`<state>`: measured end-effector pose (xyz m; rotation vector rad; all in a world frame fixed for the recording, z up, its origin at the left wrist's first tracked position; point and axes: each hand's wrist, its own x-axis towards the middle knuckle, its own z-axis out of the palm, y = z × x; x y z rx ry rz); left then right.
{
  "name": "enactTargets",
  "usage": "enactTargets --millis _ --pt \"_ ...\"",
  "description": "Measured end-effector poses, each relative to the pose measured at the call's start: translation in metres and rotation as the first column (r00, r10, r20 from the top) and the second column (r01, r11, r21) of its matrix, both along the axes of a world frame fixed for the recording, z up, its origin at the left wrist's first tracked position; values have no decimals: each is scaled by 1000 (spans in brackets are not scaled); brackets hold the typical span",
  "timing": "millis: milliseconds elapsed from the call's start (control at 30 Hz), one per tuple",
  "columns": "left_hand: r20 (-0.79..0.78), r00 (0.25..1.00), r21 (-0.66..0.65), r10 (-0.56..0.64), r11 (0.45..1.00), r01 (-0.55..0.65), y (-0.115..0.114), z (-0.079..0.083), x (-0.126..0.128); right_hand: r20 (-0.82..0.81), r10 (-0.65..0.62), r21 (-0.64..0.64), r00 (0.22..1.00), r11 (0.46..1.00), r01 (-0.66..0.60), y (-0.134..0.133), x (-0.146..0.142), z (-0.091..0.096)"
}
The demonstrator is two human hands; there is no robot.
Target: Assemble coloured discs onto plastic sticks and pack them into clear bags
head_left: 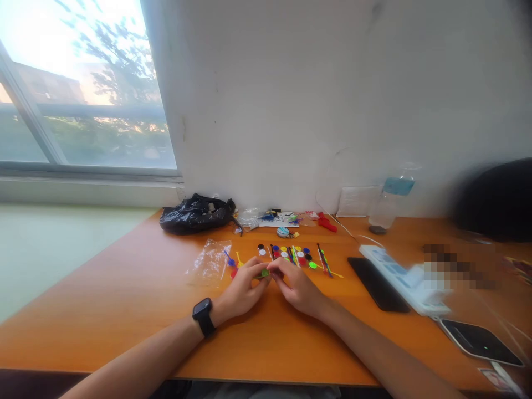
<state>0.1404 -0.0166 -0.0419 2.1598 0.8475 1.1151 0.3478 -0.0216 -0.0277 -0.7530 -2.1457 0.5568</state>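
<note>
My left hand (pixel 244 287), below a black wristwatch (pixel 203 317), is closed in a pinch around a small green plastic disc (pixel 265 273). My right hand (pixel 300 285) meets it from the other side, fingertips pressed together against the left fingers; what they hold is hidden. Just beyond the hands lie rows of small coloured discs (pixel 284 254) in black, white, yellow, red and blue. Beside them are thin coloured plastic sticks (pixel 323 260). Blue and yellow pieces with a stick on a disc (pixel 231 261) rest left of the rows, and a green disc (pixel 312 265) touches a yellow stick on the right.
A clear plastic bag (pixel 211 259) lies left of the pieces, with a black plastic bag (pixel 195 214) behind. A dark phone (pixel 377 284), a white power strip (pixel 399 280) and another device (pixel 480 341) are on the right. A clear bottle (pixel 383 210) stands near the wall.
</note>
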Motion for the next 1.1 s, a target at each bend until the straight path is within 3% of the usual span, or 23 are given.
enactTargets --millis 300,667,1100 --pt "-20 999 4 46 999 -46 6 -5 0 59 -56 13 997 998 55 -1 1 1" --pt "-1 1000 -13 -6 1000 6 5 -5 -2 59 -156 70 986 986 151 -1 0 0" --pt "-8 1000 -45 18 999 -19 2 -2 -3 52 -127 20 991 992 126 0 1 0"
